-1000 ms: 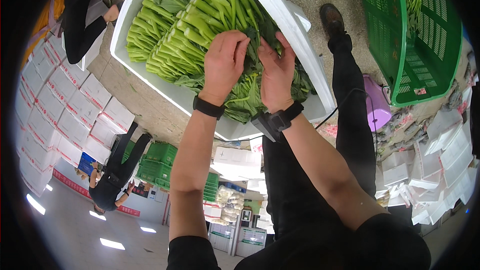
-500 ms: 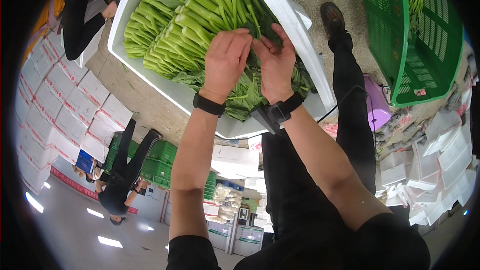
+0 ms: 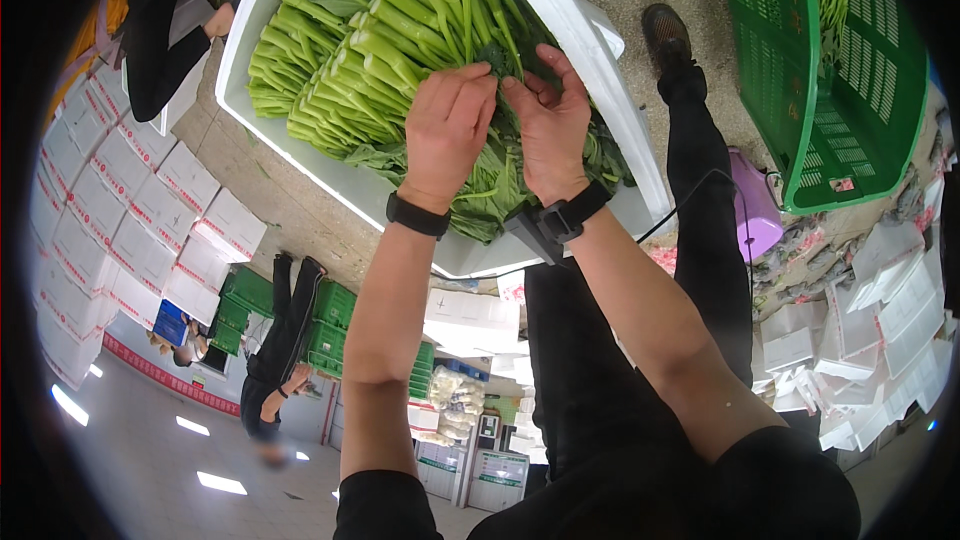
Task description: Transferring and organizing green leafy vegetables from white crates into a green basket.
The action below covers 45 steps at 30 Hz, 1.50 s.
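Note:
Both of my hands are inside a white foam box [image 3: 625, 105] packed with choy sum [image 3: 375, 50], its cut stems lying in rows and its leaves toward me. My left hand [image 3: 447, 130] is closed, fingers bent down at the leafy part, fingertips partly hidden. Beside it, my right hand [image 3: 552, 135] has its thumb and bent fingers closing round the leafy end of a choy sum stalk, index finger raised near the box's right wall. A dark leaf shows between the two hands. Black bands circle both wrists.
A green plastic crate [image 3: 800, 130] holding some greens stands at the right, near a purple stool [image 3: 755, 205]. White cartons [image 3: 130, 200] are stacked at the left. Another person [image 3: 275, 360] stands farther off; a seated person's dark-clothed leg [image 3: 155, 30] shows upper left.
My left hand has shifted slightly down and left, opening a small gap between the hands where a leaf shows. My right hand barely moved. The far person has moved right.

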Each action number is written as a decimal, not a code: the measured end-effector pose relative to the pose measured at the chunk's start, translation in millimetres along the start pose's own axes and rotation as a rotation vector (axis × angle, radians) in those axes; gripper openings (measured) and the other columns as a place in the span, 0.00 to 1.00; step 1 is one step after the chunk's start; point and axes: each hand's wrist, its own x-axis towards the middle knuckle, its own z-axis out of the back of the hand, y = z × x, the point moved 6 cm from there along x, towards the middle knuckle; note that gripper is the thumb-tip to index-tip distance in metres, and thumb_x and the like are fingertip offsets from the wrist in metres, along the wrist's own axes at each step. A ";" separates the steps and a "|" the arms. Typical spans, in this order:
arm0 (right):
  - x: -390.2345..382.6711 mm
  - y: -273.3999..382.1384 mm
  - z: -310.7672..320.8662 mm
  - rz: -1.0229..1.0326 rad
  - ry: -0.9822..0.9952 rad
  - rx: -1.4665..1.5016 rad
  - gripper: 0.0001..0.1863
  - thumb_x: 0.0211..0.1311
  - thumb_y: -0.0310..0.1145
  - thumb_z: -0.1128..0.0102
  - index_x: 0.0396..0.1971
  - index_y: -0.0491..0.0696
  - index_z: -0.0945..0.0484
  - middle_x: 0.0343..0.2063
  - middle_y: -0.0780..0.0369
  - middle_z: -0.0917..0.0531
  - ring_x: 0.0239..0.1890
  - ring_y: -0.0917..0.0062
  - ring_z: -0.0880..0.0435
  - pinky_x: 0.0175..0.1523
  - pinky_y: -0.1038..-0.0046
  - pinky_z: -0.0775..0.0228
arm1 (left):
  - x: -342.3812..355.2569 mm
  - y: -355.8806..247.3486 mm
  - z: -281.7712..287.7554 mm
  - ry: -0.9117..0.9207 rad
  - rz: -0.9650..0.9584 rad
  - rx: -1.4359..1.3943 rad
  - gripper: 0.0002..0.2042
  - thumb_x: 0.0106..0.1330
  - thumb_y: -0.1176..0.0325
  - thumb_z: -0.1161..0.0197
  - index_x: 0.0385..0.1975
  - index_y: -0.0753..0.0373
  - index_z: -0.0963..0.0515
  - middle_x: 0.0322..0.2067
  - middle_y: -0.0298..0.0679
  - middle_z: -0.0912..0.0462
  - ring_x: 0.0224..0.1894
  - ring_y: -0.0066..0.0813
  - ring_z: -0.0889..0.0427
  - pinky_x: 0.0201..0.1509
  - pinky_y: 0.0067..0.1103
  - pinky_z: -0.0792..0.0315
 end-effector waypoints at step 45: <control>-24.9 44.6 -15.9 0.558 0.202 -0.809 0.05 0.63 0.25 0.40 0.38 0.44 0.23 0.56 0.51 0.28 0.51 0.65 0.23 0.49 0.71 0.27 | -43.2 29.9 -8.8 -0.193 0.948 -1.103 0.04 0.63 0.81 0.36 0.33 0.69 0.24 0.33 0.41 0.16 0.33 0.22 0.16 0.42 0.17 0.22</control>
